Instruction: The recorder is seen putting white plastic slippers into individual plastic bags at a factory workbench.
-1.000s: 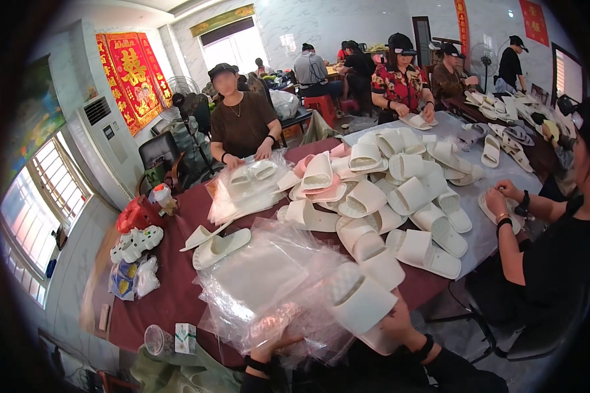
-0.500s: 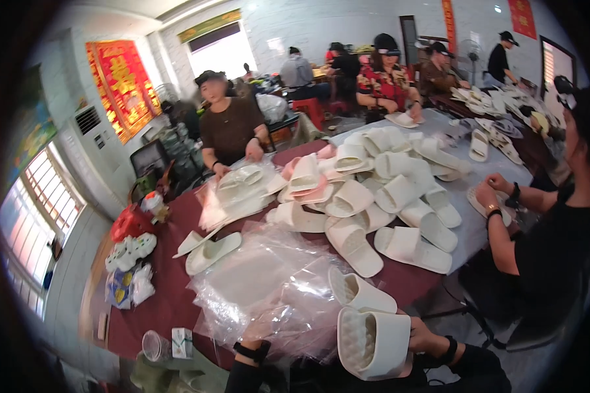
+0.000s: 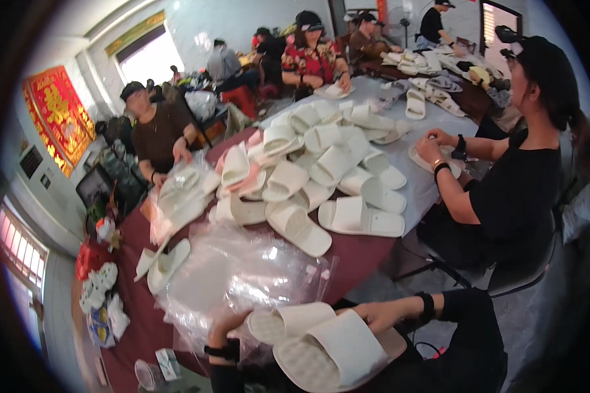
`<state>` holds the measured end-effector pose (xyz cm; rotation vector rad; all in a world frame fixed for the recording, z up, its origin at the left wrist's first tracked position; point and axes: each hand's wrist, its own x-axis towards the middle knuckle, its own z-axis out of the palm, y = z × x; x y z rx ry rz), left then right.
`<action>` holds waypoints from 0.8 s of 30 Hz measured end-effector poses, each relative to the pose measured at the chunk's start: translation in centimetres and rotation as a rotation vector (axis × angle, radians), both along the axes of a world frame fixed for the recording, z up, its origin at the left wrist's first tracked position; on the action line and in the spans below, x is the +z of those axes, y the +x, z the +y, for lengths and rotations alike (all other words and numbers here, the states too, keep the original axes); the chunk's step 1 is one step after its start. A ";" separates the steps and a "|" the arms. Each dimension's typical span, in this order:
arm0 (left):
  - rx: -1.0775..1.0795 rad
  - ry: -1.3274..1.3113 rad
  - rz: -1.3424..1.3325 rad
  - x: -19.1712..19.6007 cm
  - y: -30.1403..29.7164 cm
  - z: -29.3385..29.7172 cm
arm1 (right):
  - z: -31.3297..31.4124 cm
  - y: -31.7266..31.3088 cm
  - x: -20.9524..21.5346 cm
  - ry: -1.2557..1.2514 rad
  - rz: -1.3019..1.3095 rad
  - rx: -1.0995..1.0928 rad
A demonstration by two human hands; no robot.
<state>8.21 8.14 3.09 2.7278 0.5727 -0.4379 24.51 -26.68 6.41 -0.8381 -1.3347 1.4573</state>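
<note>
A pair of white slippers with wide straps and dimpled footbeds is in my right hand [image 3: 381, 316], at the table's near edge. The nearer slipper [image 3: 351, 347] overlaps the farther slipper [image 3: 303, 318], both tilted with toes to the left. My right fingers close on them at the strap side. My left hand [image 3: 226, 323] is beside the slippers' toe end, over the near edge of a stack of clear plastic bags [image 3: 229, 268]; its fingers are largely hidden. Beyond the bags lies a large heap of white slippers [image 3: 337, 154], with some pink among them.
A person in brown [image 3: 160, 134] handles bagged slippers [image 3: 187, 190] at the far left. At right, a seated person in black [image 3: 511, 177] holds a slipper. A clear cup [image 3: 147, 374] and small box [image 3: 168, 364] stand near left. A red bag [image 3: 93, 259] lies at the left edge.
The view has swung to the right, so the table appears farther left. The slippers in my right hand have turned to lie flatter, toes toward my left hand, which is now closer to them.
</note>
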 end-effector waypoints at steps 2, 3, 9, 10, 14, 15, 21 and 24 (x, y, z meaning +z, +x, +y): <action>0.124 -0.055 0.068 -0.1 -0.4 0.3 | 1.1 0.1 1.1 -0.064 0.012 0.097; 0.191 -0.084 0.104 0.1 -0.1 0.6 | 1.4 0.0 1.0 -0.067 0.042 0.114; 0.186 0.025 -0.048 -0.4 -2.8 -0.8 | 4.8 -0.4 0.3 0.144 -0.259 0.177; 0.212 0.017 -0.028 0.2 -2.8 -1.2 | 5.3 -0.5 -0.6 0.107 -0.317 0.195; 0.212 0.019 -0.012 -0.5 -3.6 -1.1 | 6.6 -1.7 -0.3 0.073 -0.343 0.223; 0.269 -0.062 0.118 1.1 -2.3 -2.0 | 6.7 -1.5 -0.5 0.063 -0.341 0.218; -0.085 0.212 -0.278 -1.4 -4.6 -1.4 | 7.7 -1.3 0.1 -0.245 -0.371 0.035; -0.119 0.209 -0.367 -1.5 -4.9 -1.6 | 8.2 -0.6 -1.1 -0.113 -0.410 -0.074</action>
